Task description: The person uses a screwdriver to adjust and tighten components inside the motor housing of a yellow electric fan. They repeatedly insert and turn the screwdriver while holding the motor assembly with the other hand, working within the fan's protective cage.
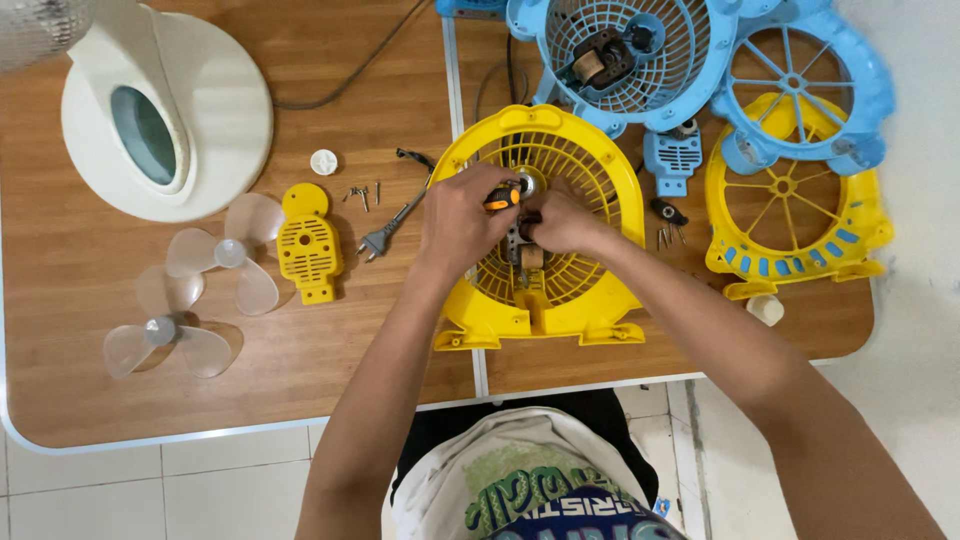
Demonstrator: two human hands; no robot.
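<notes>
Two wooden tables (90, 330) stand side by side on a white tiled floor (240, 480), and fan parts lie all over them. At the far left corner sits a big cream fan base (200, 120). At the far right are a blue fan grille (690, 60) with a motor in it and a blue fan frame (800, 80). Under that frame lies a yellow fan frame (800, 220). In the middle, across the gap between the tables and near the front edge, lies the yellow fan grille (560, 160). Both hands work at its middle. The left hand (460, 220) is closed around a small orange screwdriver (503, 196). The right hand (562, 222) pinches the little motor (524, 255). Two clear fan blades (225, 255) rest near the left edge, beside a yellow motor cover (308, 245). A black plug (375, 241) and some tiny screws (362, 193) lie just left of the left hand.
</notes>
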